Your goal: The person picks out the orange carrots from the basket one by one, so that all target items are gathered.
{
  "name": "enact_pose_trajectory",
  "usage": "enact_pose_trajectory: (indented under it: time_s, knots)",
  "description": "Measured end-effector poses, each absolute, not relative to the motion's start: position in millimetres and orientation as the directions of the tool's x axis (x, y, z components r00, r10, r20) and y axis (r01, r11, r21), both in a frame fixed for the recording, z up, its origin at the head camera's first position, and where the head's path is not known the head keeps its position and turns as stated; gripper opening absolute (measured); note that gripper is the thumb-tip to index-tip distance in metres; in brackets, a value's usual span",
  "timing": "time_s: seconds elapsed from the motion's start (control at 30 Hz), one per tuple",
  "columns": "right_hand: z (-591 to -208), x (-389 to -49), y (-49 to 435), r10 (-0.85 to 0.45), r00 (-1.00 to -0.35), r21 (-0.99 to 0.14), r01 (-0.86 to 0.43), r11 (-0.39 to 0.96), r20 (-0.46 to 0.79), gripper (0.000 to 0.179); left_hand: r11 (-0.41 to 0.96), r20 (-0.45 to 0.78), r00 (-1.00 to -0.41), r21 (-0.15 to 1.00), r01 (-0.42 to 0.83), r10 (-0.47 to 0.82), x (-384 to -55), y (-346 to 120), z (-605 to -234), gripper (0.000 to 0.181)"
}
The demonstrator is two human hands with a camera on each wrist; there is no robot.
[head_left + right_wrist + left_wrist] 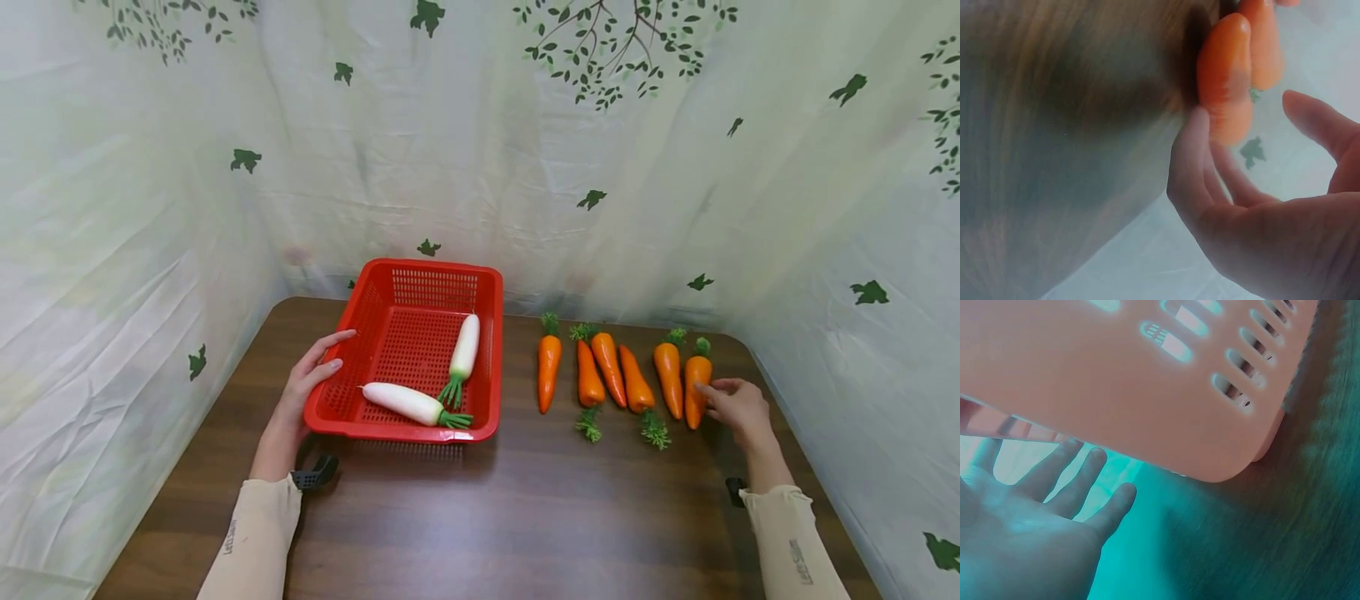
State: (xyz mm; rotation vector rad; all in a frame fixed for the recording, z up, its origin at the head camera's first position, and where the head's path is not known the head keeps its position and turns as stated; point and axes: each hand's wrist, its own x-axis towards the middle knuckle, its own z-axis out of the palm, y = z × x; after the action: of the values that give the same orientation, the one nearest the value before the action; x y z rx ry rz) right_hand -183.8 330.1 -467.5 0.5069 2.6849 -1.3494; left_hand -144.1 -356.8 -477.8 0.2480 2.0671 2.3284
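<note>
My left hand point(303, 379) is at the left rim of a red plastic basket point(408, 434), thumb and forefinger over the edge and the other fingers point(1079, 481) outside, loosely extended. Two white radishes point(405, 402) with green tops lie in the basket, one along the front, one at the right. On the right, my right hand point(738, 407) is beside the rightmost carrot point(698, 383). In the right wrist view its fingers point(1188, 150) reach that carrot's side, while the thumb point(1310, 119) stands apart from it.
Several more carrots point(550, 367) lie in a row between basket and right hand, some with green tops towards the back, others towards the front. All rest on a dark brown wooden table point(480, 517). A pale leaf-print curtain point(480, 167) hangs behind and at both sides.
</note>
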Motion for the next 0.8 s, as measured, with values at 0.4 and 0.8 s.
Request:
enact_pose_trajectory:
  time_s: [0.4,0.8]
  knots:
    - [-472,-168,284,0.355,-0.909,-0.745,0.079,0.663,0.219,0.041,-0.114,0.091,-0.99,0.99,0.079,0.112,-143,-358,-479,0.054]
    - [-487,-154,260,0.262,-0.918,-0.743,-0.049,0.668,0.297,0.043,-0.108,0.094,-0.989,0.991,0.082,0.111,-143,-356,-477,0.054]
